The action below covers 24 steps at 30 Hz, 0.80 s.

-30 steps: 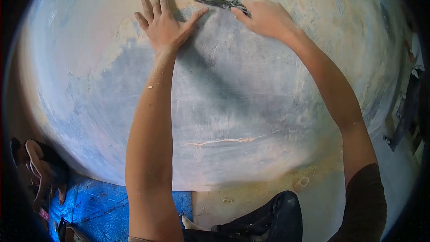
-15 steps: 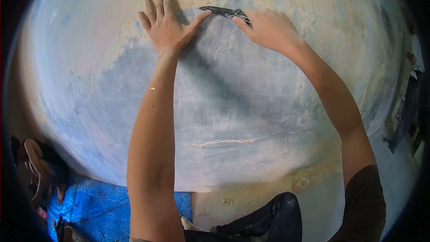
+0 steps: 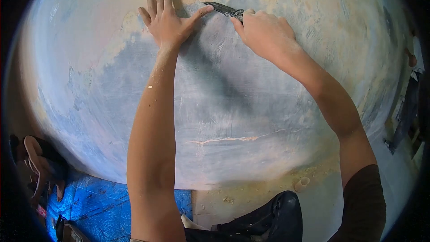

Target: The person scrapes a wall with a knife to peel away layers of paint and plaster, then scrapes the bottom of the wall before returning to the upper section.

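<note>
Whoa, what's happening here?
A person is working with a dark knife on a big, rounded, blotchy surface. Their right hand grips the knife's handle. Their left hand is spread on the surface, with its thumb right by the blade's tip. Lower down there's a pale, jagged line. Another person crouches off to the left, near a shiny blue sheet.

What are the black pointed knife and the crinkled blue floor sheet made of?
The black pointed knife: probably metal, dark finish, given its slim, tapering shape. The crinkled blue floor sheet: likely glossy plastic; its creases catch bright highlights.
</note>
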Tool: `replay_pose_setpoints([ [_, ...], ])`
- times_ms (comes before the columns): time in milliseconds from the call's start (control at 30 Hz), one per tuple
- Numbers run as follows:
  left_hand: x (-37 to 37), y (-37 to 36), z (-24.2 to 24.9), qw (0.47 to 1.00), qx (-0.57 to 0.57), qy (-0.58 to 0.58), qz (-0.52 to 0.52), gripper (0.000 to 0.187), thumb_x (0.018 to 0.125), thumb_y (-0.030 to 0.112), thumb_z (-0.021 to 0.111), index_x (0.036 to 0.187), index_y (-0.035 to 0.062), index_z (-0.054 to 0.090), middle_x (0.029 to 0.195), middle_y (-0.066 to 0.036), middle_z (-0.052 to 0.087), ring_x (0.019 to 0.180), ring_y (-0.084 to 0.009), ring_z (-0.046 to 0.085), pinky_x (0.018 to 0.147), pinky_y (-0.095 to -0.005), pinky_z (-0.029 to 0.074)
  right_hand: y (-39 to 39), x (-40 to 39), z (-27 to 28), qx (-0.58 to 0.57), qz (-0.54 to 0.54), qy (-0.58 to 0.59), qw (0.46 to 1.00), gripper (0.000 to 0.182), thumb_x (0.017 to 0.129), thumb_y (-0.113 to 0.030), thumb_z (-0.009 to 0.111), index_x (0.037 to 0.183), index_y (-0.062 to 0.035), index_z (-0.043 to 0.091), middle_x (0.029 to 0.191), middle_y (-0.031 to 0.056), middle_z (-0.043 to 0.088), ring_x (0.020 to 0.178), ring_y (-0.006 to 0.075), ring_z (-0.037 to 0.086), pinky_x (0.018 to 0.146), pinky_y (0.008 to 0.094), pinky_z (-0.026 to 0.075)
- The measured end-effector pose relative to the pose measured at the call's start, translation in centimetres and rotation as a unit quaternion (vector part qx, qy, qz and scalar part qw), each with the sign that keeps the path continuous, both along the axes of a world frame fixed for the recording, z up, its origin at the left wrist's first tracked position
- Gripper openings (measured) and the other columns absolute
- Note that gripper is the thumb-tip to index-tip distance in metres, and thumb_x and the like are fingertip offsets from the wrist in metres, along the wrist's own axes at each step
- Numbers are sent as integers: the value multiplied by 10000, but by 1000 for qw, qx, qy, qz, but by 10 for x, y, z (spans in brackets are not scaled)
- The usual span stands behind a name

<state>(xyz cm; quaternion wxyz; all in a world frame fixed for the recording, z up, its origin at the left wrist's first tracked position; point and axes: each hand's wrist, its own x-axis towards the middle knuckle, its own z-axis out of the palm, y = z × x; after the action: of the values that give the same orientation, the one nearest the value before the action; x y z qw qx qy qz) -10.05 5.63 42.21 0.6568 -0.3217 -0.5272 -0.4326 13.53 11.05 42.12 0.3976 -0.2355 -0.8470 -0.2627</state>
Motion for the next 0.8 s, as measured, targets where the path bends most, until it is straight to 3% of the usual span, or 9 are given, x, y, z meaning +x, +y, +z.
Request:
replay_pose_setpoints([
  [800, 5, -2, 5, 998, -13, -61, 29, 1280, 553, 996, 516, 1568, 250, 288, 1636, -60, 236, 1523, -344, 107, 1216, -580, 4, 3, -6, 0, -44, 24, 22, 999, 540, 1066, -398, 363, 964, 45, 654, 742, 185, 698, 689, 334, 706, 654, 454, 563],
])
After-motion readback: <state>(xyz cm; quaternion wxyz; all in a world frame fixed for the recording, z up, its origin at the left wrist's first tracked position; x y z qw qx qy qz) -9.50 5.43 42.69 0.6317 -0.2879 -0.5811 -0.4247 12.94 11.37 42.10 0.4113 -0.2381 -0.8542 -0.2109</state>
